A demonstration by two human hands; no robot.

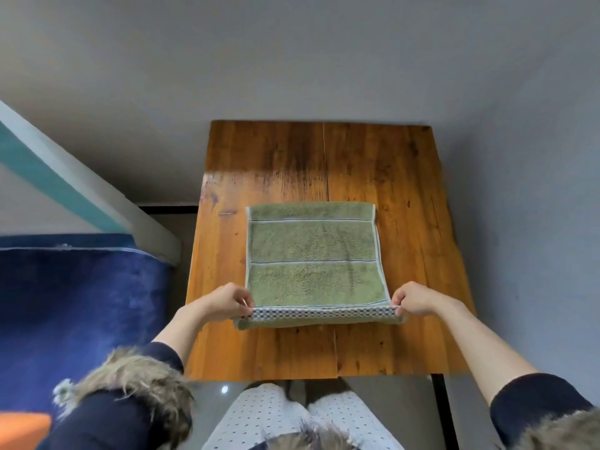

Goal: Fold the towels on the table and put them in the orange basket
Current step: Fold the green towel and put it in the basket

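Green towel [313,254] flat on wooden table [406,190].
Left hand [227,302] and right hand [414,298] each pinch a near corner, lifting the checkered hem off the table.

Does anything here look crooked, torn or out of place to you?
Nothing much stands out. The green towel lies flat and fairly square on the wooden table, with the left hand and right hand pinching its near corners. Only an orange sliver shows at the lower left, possibly the basket.

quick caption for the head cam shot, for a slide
Both hands, left and right, pinch the near corners of a green towel on a wooden table.
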